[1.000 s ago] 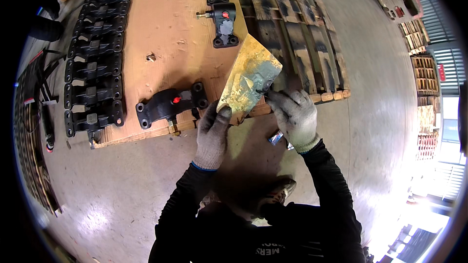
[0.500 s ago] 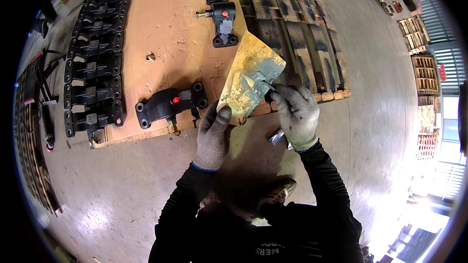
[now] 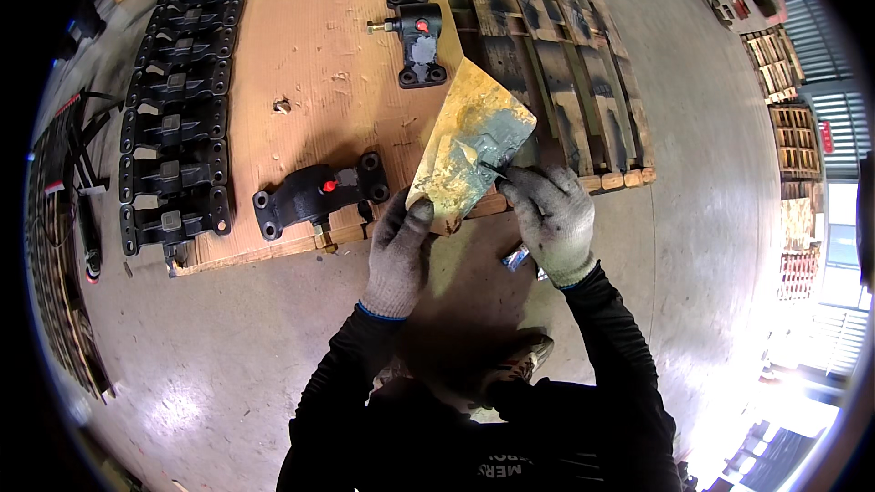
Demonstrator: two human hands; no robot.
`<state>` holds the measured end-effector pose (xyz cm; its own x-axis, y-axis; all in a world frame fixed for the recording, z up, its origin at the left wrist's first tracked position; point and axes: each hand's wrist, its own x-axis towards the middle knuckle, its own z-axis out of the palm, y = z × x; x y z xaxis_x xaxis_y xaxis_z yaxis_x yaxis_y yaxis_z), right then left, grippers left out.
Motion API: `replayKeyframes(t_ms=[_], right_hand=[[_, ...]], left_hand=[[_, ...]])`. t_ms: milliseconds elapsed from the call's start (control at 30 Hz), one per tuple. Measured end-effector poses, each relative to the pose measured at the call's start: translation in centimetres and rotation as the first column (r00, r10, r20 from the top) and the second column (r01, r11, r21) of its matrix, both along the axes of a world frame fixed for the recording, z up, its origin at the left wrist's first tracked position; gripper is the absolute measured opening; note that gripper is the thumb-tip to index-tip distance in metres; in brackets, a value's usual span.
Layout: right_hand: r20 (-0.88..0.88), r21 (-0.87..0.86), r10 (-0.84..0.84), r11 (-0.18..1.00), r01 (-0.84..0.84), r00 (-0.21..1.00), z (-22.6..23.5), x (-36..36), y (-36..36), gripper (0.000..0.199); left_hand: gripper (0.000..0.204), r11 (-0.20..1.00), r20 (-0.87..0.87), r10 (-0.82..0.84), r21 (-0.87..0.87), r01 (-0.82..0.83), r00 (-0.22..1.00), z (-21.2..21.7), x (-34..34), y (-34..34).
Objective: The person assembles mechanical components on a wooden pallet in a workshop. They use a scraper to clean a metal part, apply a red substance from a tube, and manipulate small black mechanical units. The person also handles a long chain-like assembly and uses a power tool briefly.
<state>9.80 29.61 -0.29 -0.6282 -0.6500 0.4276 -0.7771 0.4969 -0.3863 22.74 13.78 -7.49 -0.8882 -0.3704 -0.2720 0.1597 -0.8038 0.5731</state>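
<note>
My left hand (image 3: 398, 246), in a grey work glove, grips the lower left edge of a flat board (image 3: 469, 91) between thumb and fingers. The board is tilted and smeared with yellow, and wet-looking grey paste (image 3: 499, 132) covers its middle and right side. In my gloved right hand (image 3: 551, 219) is a thin dark tool (image 3: 490, 169), its tip on the paste; its kind is hard to make out. Just beyond my left hand lies a black metal casting (image 3: 310, 200) with a red cap. A second such casting (image 3: 422, 32) lies farther off, with a grey patch on its face.
Both castings rest on a cardboard sheet (image 3: 310, 55) over a wooden pallet (image 3: 556, 82). A black track chain (image 3: 178, 128) runs along its left side. A small blue-and-white item (image 3: 516, 257) shows beside my right wrist. Stacked pallets (image 3: 795, 141) stand far right.
My right hand has shifted slightly left and the tool now lies at a different angle over the paste. The board and my left hand stay nearly still.
</note>
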Motion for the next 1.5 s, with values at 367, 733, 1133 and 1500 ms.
replayKeyframes(t_ms=[367, 733, 1133, 1500], right_hand=[[0.007, -0.004, 0.052, 0.999, -0.052, 0.999, -0.1, -0.4, 0.7, 0.023], [0.008, -0.021, 0.080, 0.997, -0.080, 0.997, 0.3, -0.8, 1.2, 0.023], [0.034, 0.016, 0.015, 1.000, -0.015, 0.999, -0.1, -0.7, 1.1, 0.023], [-0.291, 0.132, 0.088, 0.990, -0.051, 0.953, -0.7, 0.2, 1.5, 0.044]], left_hand=[[0.049, 0.997, 0.016, -0.016, -0.076, 0.017, 1.000, 0.1, 0.1, -0.1], [0.051, 0.999, -0.044, -0.037, -0.036, 0.036, 0.998, 0.3, -0.1, -0.3], [0.052, 0.998, -0.014, -0.030, 0.052, 0.030, 0.999, -0.2, -0.1, -0.1], [0.052, 0.964, 0.000, -0.095, 0.249, 0.092, 0.995, 0.7, -0.2, 0.3]])
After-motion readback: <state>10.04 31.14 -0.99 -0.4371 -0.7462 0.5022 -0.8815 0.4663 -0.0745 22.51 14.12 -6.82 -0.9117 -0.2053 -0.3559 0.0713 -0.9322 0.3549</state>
